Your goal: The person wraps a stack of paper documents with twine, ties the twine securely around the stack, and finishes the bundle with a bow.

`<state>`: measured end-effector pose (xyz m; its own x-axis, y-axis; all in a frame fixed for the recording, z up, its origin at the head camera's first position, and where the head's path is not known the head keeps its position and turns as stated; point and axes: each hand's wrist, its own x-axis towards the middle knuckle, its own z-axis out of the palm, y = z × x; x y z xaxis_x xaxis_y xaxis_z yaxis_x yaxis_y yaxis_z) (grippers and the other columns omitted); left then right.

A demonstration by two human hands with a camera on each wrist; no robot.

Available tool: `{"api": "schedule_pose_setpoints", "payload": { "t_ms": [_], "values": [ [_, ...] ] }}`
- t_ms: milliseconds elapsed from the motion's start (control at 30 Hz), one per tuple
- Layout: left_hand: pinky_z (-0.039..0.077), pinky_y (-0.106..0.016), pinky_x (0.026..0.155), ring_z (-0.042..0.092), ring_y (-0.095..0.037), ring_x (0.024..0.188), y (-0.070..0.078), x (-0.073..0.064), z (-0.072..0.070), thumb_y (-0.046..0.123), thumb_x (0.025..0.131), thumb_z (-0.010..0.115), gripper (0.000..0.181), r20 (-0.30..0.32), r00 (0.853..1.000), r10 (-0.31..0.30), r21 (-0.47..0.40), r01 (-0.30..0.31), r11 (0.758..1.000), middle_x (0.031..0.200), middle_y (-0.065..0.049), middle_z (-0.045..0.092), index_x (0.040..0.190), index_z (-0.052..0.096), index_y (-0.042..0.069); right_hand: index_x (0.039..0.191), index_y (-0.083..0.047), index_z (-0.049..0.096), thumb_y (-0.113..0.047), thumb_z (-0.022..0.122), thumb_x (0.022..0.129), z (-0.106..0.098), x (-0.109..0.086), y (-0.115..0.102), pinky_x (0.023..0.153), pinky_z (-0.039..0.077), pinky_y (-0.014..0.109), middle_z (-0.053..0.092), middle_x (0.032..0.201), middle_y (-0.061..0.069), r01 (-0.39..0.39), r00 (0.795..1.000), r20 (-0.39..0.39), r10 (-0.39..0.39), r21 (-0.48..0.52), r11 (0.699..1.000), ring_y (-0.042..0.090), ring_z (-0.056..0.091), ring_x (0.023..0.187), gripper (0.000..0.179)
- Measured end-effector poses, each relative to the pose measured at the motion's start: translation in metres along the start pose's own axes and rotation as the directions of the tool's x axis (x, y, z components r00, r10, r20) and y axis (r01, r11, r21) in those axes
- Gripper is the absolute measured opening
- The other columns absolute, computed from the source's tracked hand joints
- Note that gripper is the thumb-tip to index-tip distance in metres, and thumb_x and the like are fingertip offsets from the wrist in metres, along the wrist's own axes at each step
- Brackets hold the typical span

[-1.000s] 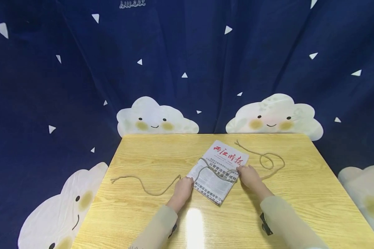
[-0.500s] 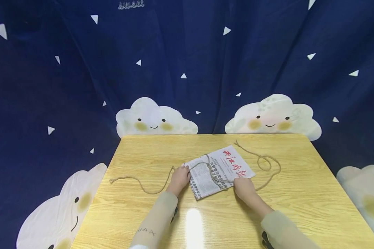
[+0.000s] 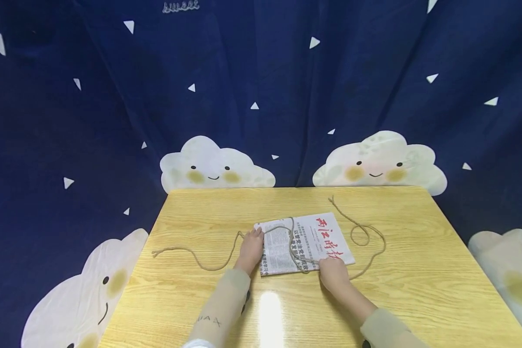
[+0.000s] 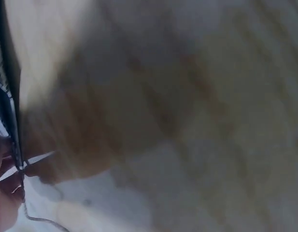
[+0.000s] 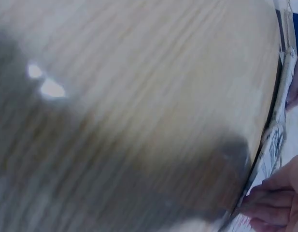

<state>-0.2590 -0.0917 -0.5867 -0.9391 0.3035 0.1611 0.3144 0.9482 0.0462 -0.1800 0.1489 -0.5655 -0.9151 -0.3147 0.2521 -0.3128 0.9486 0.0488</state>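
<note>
The folded newspaper lies flat on the table, twine across its top. The left hand pinches its left edge; the right hand, fingers curled, pinches its near edge toward the right corner.

We see a dark blue curtain hanging behind a wood-grain table, sprinkled with white triangles and lettered "sweet" near the top. Two smiling clouds peer over the far edge; we spot a tilted cloud at lower left, another cloud cropped at right, and glare on the wood.
</note>
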Motion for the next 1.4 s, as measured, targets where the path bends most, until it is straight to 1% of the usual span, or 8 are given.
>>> {"api": "schedule_pose_setpoints", "payload": {
  "t_ms": [133,233,400,633,767,933,1233,1400],
  "values": [
    [0.050,-0.033,0.083,0.060,-0.023,0.092,0.001,-0.005,0.005,0.002,0.083,0.057,0.016,-0.127,0.992,0.024,0.027,-0.020,0.999,0.101,-0.010,0.064,0.097,0.066,0.002,0.056,-0.007,0.051,-0.004,0.062,0.073,-0.001,0.005,0.012,0.044,0.043,0.039,0.054,0.053,0.009,-0.073,0.997,0.040,0.068,0.124,0.990,0.028,0.054,0.049,0.021],
    [0.052,-0.032,0.075,0.059,-0.021,0.083,0.001,-0.007,0.006,0.001,0.080,0.060,0.016,-0.161,0.987,0.022,0.030,-0.017,0.999,0.091,-0.008,0.061,0.095,0.065,0.003,0.065,-0.007,0.060,-0.009,0.063,0.079,-0.005,0.012,0.025,0.050,0.047,0.041,0.061,0.063,0.009,-0.161,0.982,0.133,0.130,0.257,0.953,0.029,0.058,0.058,0.014],
    [0.052,-0.034,0.078,0.058,-0.024,0.085,0.001,-0.010,0.003,-0.004,0.080,0.058,0.020,-0.107,0.994,0.033,-0.033,-0.037,0.999,0.092,-0.012,0.059,0.100,0.060,0.000,0.091,-0.002,0.069,-0.014,0.060,0.086,-0.005,0.024,0.054,0.065,0.050,0.046,0.067,0.087,0.014,-0.280,0.950,0.254,0.181,0.435,0.856,0.030,0.062,0.076,0.016],
    [0.051,-0.033,0.080,0.058,-0.025,0.089,0.000,-0.016,-0.012,0.006,0.088,0.056,0.013,0.051,0.999,0.001,-0.215,0.010,0.977,0.094,-0.013,0.059,0.098,0.059,-0.001,0.092,0.005,0.065,-0.009,0.056,0.090,0.002,0.040,0.094,0.053,0.042,0.028,0.061,0.072,0.008,-0.274,0.958,0.241,0.153,0.621,0.735,0.015,0.048,0.062,0.017],
    [0.050,-0.031,0.068,0.058,-0.016,0.071,-0.004,-0.020,-0.016,0.021,0.089,0.059,0.016,-0.011,0.999,0.051,-0.246,-0.052,0.968,0.074,-0.001,0.059,0.079,0.063,0.009,0.094,0.005,0.065,-0.011,0.056,0.090,0.007,0.048,0.110,0.053,0.039,0.026,0.058,0.071,0.007,-0.279,0.958,0.238,0.163,0.622,0.731,0.015,0.046,0.062,0.019],
    [0.050,-0.031,0.067,0.058,-0.013,0.066,-0.012,-0.027,-0.018,0.018,0.089,0.058,0.016,0.007,0.996,0.087,-0.336,-0.080,0.939,0.071,0.002,0.061,0.076,0.063,0.011,0.095,0.006,0.064,-0.011,0.055,0.091,0.010,0.054,0.124,0.057,0.041,0.028,0.060,0.078,0.013,-0.306,0.949,0.260,0.178,0.623,0.720,0.019,0.049,0.067,0.020],
    [0.046,-0.025,0.058,0.050,-0.011,0.062,-0.024,-0.036,-0.014,0.013,0.088,0.058,0.020,0.087,0.996,0.027,-0.407,0.011,0.914,0.069,0.000,0.055,0.068,0.059,0.009,0.090,0.006,0.064,-0.013,0.058,0.089,0.016,0.048,0.134,0.055,0.044,0.027,0.060,0.080,0.013,-0.332,0.942,0.251,0.224,0.587,0.738,0.020,0.052,0.068,0.020],
    [0.039,-0.022,0.049,0.043,-0.011,0.055,-0.023,-0.036,-0.014,0.009,0.087,0.057,0.023,0.170,0.984,-0.059,-0.470,0.134,0.872,0.061,0.001,0.048,0.064,0.054,0.009,0.087,0.007,0.066,-0.012,0.061,0.087,0.025,0.044,0.132,0.061,0.049,0.036,0.065,0.081,0.018,-0.363,0.932,0.233,0.278,0.580,0.729,0.026,0.057,0.071,0.020]
  ]
}}
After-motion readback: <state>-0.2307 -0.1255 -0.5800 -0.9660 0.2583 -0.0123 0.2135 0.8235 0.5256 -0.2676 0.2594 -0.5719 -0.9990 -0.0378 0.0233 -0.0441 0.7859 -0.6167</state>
